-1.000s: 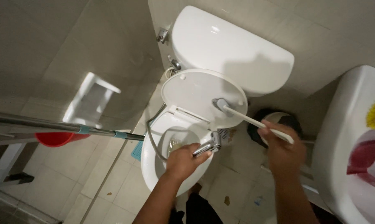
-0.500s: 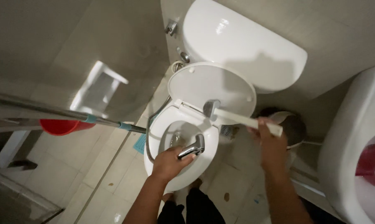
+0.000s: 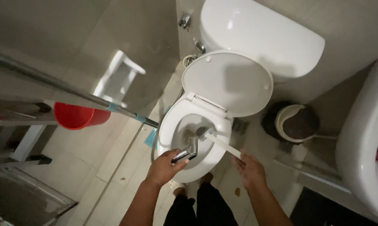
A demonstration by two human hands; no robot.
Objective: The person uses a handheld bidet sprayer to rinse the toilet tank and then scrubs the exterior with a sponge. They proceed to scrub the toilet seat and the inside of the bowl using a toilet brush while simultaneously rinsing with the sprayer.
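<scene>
1. The toilet bowl (image 3: 168, 134) is glossy white, oval, lid raised.
2. Left hand (image 3: 166, 167) grips a metal sprayer (image 3: 189, 151) over the bowl.
3. Right hand (image 3: 249, 169) loosely holds a white brush (image 3: 218, 141), its head inside the bowl.

Dim, greyish indoor light falls from above. Soft glare sits on the toilet tank (image 3: 260, 37); the raised lid (image 3: 226, 81) carries a shadow. Edges bow, corners darken.

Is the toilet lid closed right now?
No, the toilet lid stands raised against the tank, and the brush in the right hand reaches into the open bowl.
</scene>
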